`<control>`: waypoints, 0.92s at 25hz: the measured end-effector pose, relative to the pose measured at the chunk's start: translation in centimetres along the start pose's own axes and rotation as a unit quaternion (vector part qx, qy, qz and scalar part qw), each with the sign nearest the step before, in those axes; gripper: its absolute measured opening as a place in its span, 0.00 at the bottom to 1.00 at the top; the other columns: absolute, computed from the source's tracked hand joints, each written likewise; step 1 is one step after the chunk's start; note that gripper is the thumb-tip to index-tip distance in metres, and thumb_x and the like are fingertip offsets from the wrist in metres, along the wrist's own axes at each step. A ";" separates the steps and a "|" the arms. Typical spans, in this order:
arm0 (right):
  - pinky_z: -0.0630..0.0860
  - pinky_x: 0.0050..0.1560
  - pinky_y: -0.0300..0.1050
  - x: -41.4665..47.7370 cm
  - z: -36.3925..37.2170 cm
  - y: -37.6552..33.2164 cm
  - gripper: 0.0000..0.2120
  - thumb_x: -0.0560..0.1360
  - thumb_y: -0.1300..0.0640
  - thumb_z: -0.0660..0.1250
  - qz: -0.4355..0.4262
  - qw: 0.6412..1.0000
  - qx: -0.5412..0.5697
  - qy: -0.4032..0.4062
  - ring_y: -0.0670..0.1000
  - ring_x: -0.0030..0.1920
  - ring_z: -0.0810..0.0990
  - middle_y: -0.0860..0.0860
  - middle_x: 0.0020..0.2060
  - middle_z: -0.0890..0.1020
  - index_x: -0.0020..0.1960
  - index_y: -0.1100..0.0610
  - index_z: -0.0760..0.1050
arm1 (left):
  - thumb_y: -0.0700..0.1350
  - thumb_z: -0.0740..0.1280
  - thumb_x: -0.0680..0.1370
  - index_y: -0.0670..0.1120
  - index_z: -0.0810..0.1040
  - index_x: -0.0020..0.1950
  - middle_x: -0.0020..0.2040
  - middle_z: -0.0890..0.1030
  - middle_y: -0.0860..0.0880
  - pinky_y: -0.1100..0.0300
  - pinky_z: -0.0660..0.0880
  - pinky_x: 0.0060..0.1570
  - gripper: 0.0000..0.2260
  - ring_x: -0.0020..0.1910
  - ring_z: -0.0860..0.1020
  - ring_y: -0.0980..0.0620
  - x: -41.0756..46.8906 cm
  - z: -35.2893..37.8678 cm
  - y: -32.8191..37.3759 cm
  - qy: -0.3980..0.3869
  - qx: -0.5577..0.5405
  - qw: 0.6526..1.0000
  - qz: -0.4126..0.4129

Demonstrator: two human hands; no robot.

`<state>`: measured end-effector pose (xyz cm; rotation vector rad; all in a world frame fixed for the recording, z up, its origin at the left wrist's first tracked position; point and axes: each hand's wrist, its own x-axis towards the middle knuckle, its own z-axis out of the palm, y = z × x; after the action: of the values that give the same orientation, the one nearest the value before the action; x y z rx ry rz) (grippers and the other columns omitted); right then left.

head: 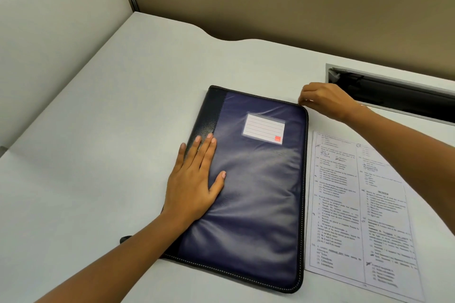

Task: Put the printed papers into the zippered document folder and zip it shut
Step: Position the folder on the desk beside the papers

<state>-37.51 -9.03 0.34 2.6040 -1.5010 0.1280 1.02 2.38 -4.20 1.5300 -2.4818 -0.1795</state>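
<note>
A dark blue zippered document folder (256,192) lies closed and flat on the white desk (98,155), with a lined label pocket (264,128) on its cover. My left hand (194,182) rests flat on the cover near the spine, fingers spread. At the folder's far right corner my right hand (325,101) has its fingers pinched together at the zipper edge; the pull itself is hidden by the fingers. The printed papers (357,209) lie on the desk just right of the folder, partly under my right forearm.
A cable slot (394,91) with a grey frame is cut into the desk behind my right hand. Cubicle partitions (270,2) rise at the back and on the left. The desk's back edge curves inward near the middle.
</note>
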 end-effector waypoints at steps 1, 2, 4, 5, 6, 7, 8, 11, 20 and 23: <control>0.78 0.31 0.51 -0.8 0.0 0.0 0.00 0.72 0.64 0.70 0.011 1.000 0.004 0.006 0.60 0.39 0.81 0.56 0.40 0.82 0.43 0.62 0.80 | 0.59 0.53 0.79 0.49 0.50 0.78 0.78 0.53 0.52 0.53 0.41 0.75 0.30 0.77 0.48 0.54 0.0 0.0 0.0 0.001 0.002 1.000 0.000; 0.78 0.31 0.52 -1.5 0.1 -0.1 0.01 0.72 0.64 0.70 0.021 1.000 0.009 0.011 0.60 0.39 0.81 0.56 0.40 0.82 0.43 0.62 0.80 | 0.59 0.53 0.79 0.48 0.50 0.78 0.78 0.53 0.52 0.53 0.41 0.75 0.30 0.77 0.48 0.54 0.0 0.0 0.0 0.002 0.003 1.000 0.000; 0.78 0.32 0.51 -2.4 0.2 -0.7 0.01 0.72 0.64 0.71 0.036 0.999 0.018 0.024 0.59 0.38 0.81 0.57 0.39 0.82 0.43 0.62 0.80 | 0.60 0.52 0.79 0.48 0.51 0.78 0.78 0.54 0.52 0.53 0.41 0.75 0.30 0.77 0.48 0.54 0.0 0.1 0.0 0.004 0.002 1.000 -0.001; 0.78 0.34 0.51 -2.9 0.3 -1.0 0.02 0.72 0.64 0.71 0.042 0.998 0.021 0.031 0.59 0.38 0.81 0.57 0.39 0.82 0.43 0.63 0.81 | 0.60 0.52 0.79 0.48 0.51 0.78 0.78 0.54 0.52 0.54 0.41 0.75 0.30 0.77 0.48 0.53 0.0 0.1 0.1 0.004 0.004 1.000 0.000; 0.77 0.35 0.51 -3.5 0.3 -1.3 0.02 0.72 0.64 0.71 0.050 0.998 0.025 0.039 0.58 0.38 0.81 0.57 0.39 0.82 0.43 0.63 0.81 | 0.60 0.51 0.79 0.48 0.51 0.78 0.78 0.54 0.52 0.54 0.42 0.75 0.30 0.77 0.48 0.53 0.0 0.2 0.1 0.005 0.006 1.000 0.000; 0.77 0.36 0.51 -4.1 0.3 -1.6 0.02 0.72 0.64 0.71 0.060 0.997 0.029 0.045 0.58 0.37 0.81 0.57 0.39 0.82 0.43 0.63 0.81 | 0.60 0.51 0.79 0.48 0.51 0.78 0.78 0.54 0.52 0.54 0.42 0.75 0.30 0.77 0.48 0.53 0.0 0.2 0.0 0.007 0.007 1.000 0.001; 0.77 0.36 0.51 -4.8 0.3 -2.0 0.02 0.72 0.64 0.71 0.071 0.996 0.033 0.048 0.58 0.38 0.81 0.57 0.39 0.82 0.43 0.63 0.81 | 0.60 0.51 0.79 0.48 0.51 0.78 0.78 0.53 0.52 0.54 0.43 0.75 0.30 0.77 0.48 0.54 0.0 0.3 0.0 0.009 0.005 1.000 0.001; 0.77 0.35 0.49 -6.5 0.6 -3.3 0.02 0.73 0.63 0.71 0.108 0.991 0.044 0.059 0.58 0.38 0.81 0.57 0.39 0.82 0.44 0.62 0.81 | 0.61 0.50 0.78 0.49 0.50 0.78 0.78 0.53 0.53 0.58 0.46 0.75 0.31 0.76 0.48 0.55 0.0 0.6 -0.2 0.012 -0.016 1.000 -0.004; 0.79 0.36 0.49 -10.4 0.6 -8.0 0.02 0.72 0.62 0.71 0.136 0.985 0.076 0.069 0.56 0.38 0.81 0.55 0.39 0.83 0.44 0.62 0.81 | 0.60 0.51 0.78 0.47 0.54 0.77 0.77 0.57 0.51 0.56 0.52 0.74 0.30 0.76 0.53 0.53 0.0 0.9 -0.2 0.028 -0.035 0.999 0.004; 0.79 0.36 0.49 -11.9 0.2 -9.9 0.02 0.73 0.62 0.71 0.135 0.985 0.080 0.070 0.54 0.39 0.81 0.54 0.39 0.83 0.44 0.61 0.81 | 0.60 0.51 0.78 0.47 0.55 0.77 0.77 0.58 0.50 0.55 0.54 0.74 0.31 0.76 0.55 0.52 0.0 0.9 -0.1 0.031 -0.037 0.999 0.007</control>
<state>-34.90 6.01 -2.29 2.4292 -1.8513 0.4668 0.89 2.28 -5.11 1.4660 -2.4092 -0.2146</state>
